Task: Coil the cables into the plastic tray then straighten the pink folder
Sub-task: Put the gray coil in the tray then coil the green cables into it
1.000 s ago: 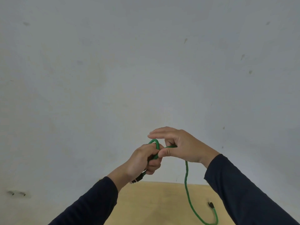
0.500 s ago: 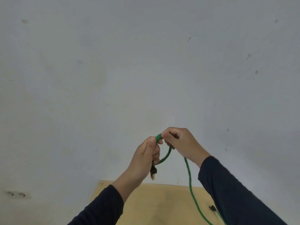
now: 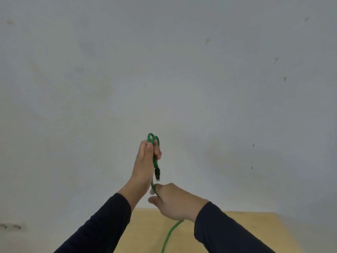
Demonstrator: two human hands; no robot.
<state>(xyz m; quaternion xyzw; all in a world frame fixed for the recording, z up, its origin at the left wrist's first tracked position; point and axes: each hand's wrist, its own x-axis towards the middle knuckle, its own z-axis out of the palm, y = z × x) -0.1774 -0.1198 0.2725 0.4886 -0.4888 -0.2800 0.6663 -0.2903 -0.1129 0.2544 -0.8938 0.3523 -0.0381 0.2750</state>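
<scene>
A green cable (image 3: 155, 162) is held up in front of a pale wall. My left hand (image 3: 145, 161) grips it near the top, where small loops stick out above my fingers, and its black plug hangs just below my palm. My right hand (image 3: 172, 201) sits lower and to the right, closed around the same cable. From under that hand the cable drops to the wooden table (image 3: 237, 232) and leaves the frame at the bottom. No plastic tray and no pink folder are in view.
A pale grey wall (image 3: 164, 70) with small marks fills most of the view. Only the far edge of the light wooden table shows at the bottom, between my dark sleeves.
My left hand has risen with the looped cable. My right hand has slid down the cable from beside the left hand to below it. The view has tilted slightly.
</scene>
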